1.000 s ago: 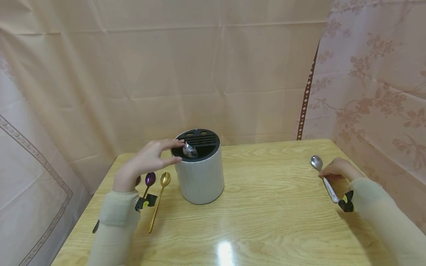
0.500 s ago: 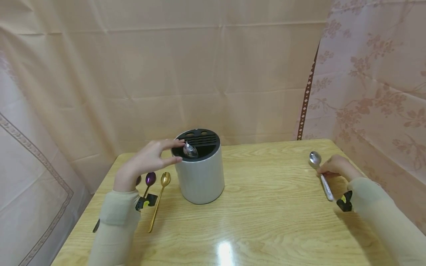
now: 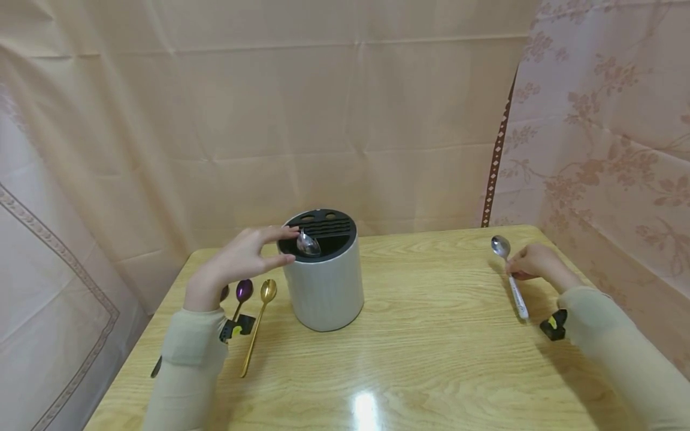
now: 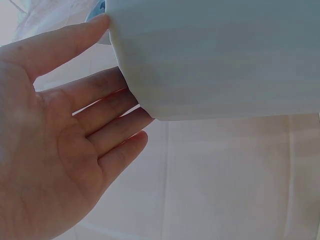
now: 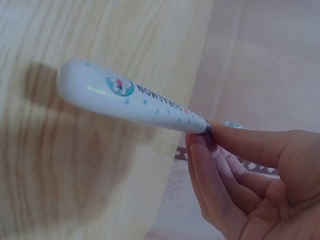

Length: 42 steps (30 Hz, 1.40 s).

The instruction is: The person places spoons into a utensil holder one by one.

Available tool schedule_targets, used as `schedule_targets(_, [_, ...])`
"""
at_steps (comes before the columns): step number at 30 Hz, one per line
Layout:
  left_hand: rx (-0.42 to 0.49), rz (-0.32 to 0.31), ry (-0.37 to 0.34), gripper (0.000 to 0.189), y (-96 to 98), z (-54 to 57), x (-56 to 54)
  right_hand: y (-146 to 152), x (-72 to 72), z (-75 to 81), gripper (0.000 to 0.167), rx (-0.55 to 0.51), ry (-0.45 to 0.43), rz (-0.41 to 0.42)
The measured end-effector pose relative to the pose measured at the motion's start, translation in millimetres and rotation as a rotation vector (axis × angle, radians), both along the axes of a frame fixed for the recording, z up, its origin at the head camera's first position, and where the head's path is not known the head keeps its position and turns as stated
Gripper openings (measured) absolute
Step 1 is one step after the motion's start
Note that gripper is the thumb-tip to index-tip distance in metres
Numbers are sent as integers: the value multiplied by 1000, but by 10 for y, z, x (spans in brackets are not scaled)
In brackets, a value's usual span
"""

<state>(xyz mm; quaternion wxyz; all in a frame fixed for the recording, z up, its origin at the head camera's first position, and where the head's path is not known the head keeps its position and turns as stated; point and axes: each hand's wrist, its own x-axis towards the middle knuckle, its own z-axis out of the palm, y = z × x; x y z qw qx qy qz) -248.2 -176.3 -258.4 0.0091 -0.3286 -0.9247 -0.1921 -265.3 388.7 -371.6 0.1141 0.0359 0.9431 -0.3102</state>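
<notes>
Over at the table's right side, my right hand (image 3: 541, 265) pinches a spoon (image 3: 501, 246) near the neck, between thumb and fingers. Its steel bowl points away from me. The right wrist view shows a white printed handle (image 5: 135, 100), apart from the wood below it. My left hand (image 3: 237, 256) rests at the left rim of a white cylindrical cutlery holder (image 3: 326, 296), fingers mostly straight. The holder has a black slotted top (image 3: 336, 227). Another steel spoon (image 3: 309, 245) stands in its front compartment, bowl up, close to the left fingertips; its handle is hidden inside.
Left of the holder lie a gold spoon (image 3: 268, 291) and a purple-bowled spoon (image 3: 245, 291). A dark utensil (image 3: 156, 367) is partly hidden under the left forearm. The wooden table (image 3: 420, 335) has cloth hangings (image 3: 345, 120) behind it and at both sides.
My right hand has lifted its spoon off the table and moved it a little to the left. The left hand and the holder have stayed in place.
</notes>
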Motion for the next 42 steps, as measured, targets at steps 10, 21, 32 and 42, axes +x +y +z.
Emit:
schedule_targets(10, [5, -13, 32, 54, -8, -25, -18, -264, 12, 167, 22, 20, 53, 17])
schedule_targets(21, [5, 6, 4, 56, -12, -31, -24, -529, 65, 330, 24, 12, 124, 31])
schedule_targets(32, [9, -8, 4, 56, -9, -8, -3, -816, 114, 512, 19, 51, 260, 96])
schedule_targets(42, [8, 3, 3, 56, -12, -22, -6, -1162, 168, 737, 20, 45, 336, 122])
